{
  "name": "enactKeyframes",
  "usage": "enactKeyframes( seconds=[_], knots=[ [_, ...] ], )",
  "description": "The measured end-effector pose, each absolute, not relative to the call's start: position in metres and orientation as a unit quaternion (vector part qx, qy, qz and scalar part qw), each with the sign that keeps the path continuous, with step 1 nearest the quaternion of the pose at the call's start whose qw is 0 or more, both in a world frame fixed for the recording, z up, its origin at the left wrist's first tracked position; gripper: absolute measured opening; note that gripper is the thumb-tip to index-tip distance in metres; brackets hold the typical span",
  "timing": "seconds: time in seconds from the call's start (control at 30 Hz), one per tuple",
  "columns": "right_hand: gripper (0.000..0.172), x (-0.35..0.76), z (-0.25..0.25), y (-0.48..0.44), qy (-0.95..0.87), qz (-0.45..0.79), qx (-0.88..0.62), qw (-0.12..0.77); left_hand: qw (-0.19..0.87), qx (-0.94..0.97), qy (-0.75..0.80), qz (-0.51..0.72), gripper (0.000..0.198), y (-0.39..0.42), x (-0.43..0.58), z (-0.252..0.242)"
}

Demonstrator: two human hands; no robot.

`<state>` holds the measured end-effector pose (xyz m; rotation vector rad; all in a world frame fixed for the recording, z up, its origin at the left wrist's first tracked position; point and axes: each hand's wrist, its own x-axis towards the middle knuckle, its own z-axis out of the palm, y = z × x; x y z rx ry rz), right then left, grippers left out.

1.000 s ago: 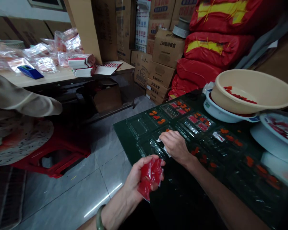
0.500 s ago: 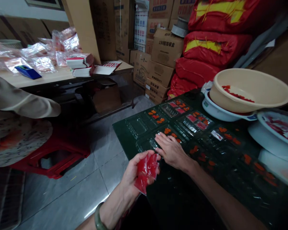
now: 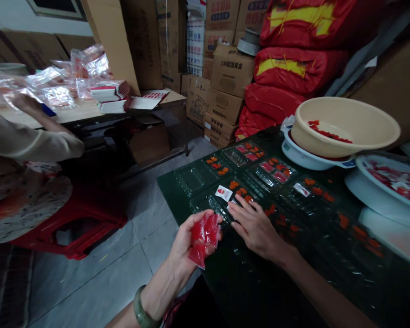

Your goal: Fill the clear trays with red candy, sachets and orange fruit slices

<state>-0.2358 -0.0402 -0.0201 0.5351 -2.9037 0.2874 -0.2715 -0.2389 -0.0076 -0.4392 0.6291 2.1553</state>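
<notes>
My left hand [image 3: 193, 239] is closed around several small clear sachets of red filling [image 3: 205, 234], held palm up beside the table edge. My right hand [image 3: 259, 228] reaches over a clear plastic tray [image 3: 208, 200], its fingers stretched and slightly apart. A sliver of white packet shows at its fingertips, mostly hidden. Just beyond them, a white printed sachet [image 3: 223, 193] lies on the tray. Orange-red pieces [image 3: 234, 185] sit in that tray's far compartment. Neighbouring trays hold similar pieces, and one carries a white sachet [image 3: 301, 189].
Beige [image 3: 348, 123] and white basins [image 3: 392, 182] stand at the table's right, holding red pieces and packets. On the left, a co-worker's arm [image 3: 37, 132] reaches over another table near a blue object [image 3: 48, 110]. Cartons [image 3: 232, 68] and red bundles [image 3: 294, 68] are stacked behind.
My right hand has drawn back slightly to the right, uncovering the white printed sachet on the tray. My left hand keeps its red sachets. The co-worker's hand has come over the blue object.
</notes>
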Motion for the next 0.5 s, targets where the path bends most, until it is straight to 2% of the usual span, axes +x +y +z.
enactKeyframes(
  seconds=[0.13, 0.27, 0.43, 0.5],
  knots=[
    [0.042, -0.230, -0.039, -0.046, -0.983, 0.073, 0.156, 0.070, 0.421, -0.167, 0.241, 0.858, 0.017, -0.234, -0.270, -0.006],
    [0.042, -0.231, -0.038, -0.043, -0.978, 0.100, 0.166, 0.079, 0.426, -0.165, 0.248, 0.854, 0.019, -0.228, -0.269, -0.007],
    [0.034, -0.222, -0.003, -0.049, -0.939, 0.242, 0.116, 0.217, 0.425, -0.122, 0.274, 0.854, 0.025, -0.220, -0.268, -0.008],
    [0.025, -0.217, 0.014, -0.060, -0.923, 0.297, 0.096, 0.224, 0.411, -0.120, 0.300, 0.852, 0.028, -0.216, -0.266, -0.006]
  ],
)
